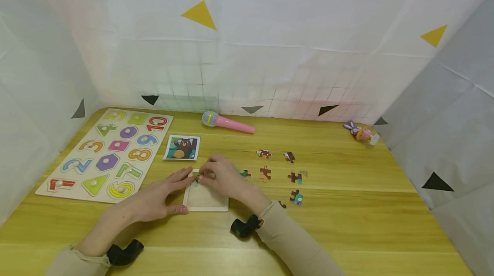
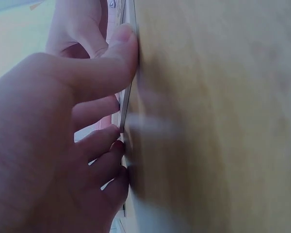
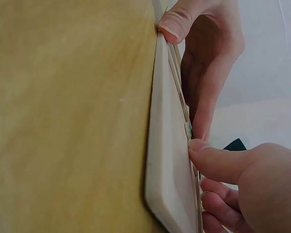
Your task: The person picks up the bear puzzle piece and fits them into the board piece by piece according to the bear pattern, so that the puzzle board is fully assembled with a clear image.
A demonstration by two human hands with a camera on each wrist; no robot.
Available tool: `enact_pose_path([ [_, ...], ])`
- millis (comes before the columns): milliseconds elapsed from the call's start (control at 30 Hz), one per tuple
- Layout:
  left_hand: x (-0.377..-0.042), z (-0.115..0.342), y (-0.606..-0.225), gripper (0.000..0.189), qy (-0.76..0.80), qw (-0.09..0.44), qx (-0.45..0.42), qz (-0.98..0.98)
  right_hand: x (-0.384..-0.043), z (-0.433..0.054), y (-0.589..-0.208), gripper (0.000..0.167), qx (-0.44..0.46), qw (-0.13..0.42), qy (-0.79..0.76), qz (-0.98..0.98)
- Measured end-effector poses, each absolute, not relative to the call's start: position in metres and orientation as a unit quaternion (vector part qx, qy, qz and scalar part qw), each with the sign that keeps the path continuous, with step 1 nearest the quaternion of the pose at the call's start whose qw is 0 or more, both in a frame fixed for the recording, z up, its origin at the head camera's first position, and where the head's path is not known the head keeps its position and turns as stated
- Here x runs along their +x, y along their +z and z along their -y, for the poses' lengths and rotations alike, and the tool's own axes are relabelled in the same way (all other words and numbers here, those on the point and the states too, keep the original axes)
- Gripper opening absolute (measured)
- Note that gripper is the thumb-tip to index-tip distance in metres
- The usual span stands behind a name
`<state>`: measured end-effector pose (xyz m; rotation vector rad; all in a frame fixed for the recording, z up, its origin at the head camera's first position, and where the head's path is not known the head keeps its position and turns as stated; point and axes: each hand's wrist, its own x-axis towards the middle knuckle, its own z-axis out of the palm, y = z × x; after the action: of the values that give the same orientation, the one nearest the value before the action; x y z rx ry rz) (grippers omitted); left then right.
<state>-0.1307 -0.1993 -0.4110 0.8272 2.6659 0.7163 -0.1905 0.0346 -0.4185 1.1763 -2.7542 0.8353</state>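
Observation:
A square wooden puzzle tray [image 1: 208, 208] lies on the table with a small puzzle piece [image 1: 196, 180] in its upper left corner. My right hand [image 1: 224, 177] reaches over the tray and pinches at this piece with curled thumb and fingers, which partly cover it. Along the tray's left side rests my left hand [image 1: 162, 194], its fingers stretched at the upper corner and its thumb [image 2: 121, 48] at the lower corner. In the right wrist view, the right thumb [image 3: 203, 153] touches down inside the tray's raised rim [image 3: 157, 145].
Several loose puzzle pieces [image 1: 265, 174] lie right of the tray, some behind my right arm. A bear picture card [image 1: 182, 148] lies beyond it. Further out are a number board [image 1: 108, 156], a pink toy microphone [image 1: 231, 124] and a small rabbit figure [image 1: 362, 133].

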Motion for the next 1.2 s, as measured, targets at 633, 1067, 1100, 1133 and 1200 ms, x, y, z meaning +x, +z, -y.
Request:
enact_pose_path([
  [633,-0.1297,0.1958,-0.4057,0.076,0.23,0.153,0.312,-0.909,-0.1888,-0.0319,-0.4152,0.025,0.337,-0.01,0.273,0.901],
  [1067,-0.1294,0.1964,-0.4065,0.076,0.235,0.153,0.317,-0.906,-0.1895,-0.0321,-0.4177,0.025,0.334,-0.011,0.276,0.901],
  [1100,-0.1293,0.1963,-0.4063,0.076,0.235,0.153,0.317,-0.906,-0.1897,-0.0321,-0.4182,0.025,0.334,-0.011,0.276,0.901],
  [1133,-0.1292,0.196,-0.4061,0.076,0.235,0.153,0.317,-0.906,-0.1897,-0.0322,-0.4184,0.025,0.334,-0.011,0.276,0.901],
  [1200,-0.129,0.1954,-0.406,0.076,0.235,0.155,0.317,-0.905,-0.1895,-0.0324,-0.4187,0.026,0.335,-0.011,0.276,0.901],
])
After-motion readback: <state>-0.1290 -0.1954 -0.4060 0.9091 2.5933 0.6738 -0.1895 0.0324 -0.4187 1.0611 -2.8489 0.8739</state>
